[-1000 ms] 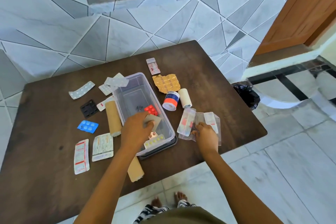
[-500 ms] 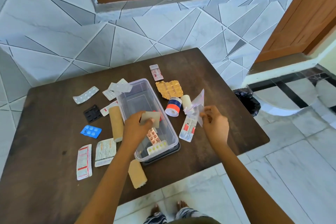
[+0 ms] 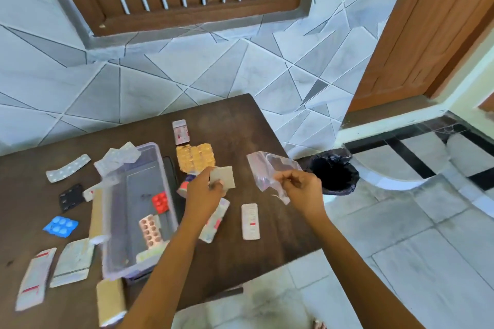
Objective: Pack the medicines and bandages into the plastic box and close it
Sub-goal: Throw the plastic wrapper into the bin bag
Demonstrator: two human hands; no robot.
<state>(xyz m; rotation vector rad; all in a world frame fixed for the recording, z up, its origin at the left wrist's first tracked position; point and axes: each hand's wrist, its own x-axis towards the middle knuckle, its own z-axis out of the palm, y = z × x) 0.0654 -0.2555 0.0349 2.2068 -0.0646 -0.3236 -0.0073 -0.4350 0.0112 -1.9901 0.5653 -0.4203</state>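
Note:
The clear plastic box (image 3: pixel 107 224) stands open on the dark wooden table (image 3: pixel 235 125), with a red blister strip (image 3: pixel 160 201) and a pink strip (image 3: pixel 151 230) inside. My left hand (image 3: pixel 201 191) is right of the box, above the table, shut on a small beige card-like packet (image 3: pixel 223 176). My right hand (image 3: pixel 302 187) pinches a clear plastic bag (image 3: pixel 267 168) held up near the table's right edge. A white strip (image 3: pixel 250 221) lies on the table between my arms. Another strip (image 3: pixel 213 224) lies under my left wrist.
Loose strips lie left of the box: a blue one (image 3: pixel 61 226), a black one (image 3: pixel 70 196), a white one (image 3: pixel 68 167) and several near the front edge. A gold strip (image 3: pixel 195 156) lies behind my left hand. A black-lined bin (image 3: pixel 334 175) stands beside the table.
My left hand has moved from over the box to its right with the beige packet. My right hand has lifted the clear bag off the table; a white strip now lies where it was.

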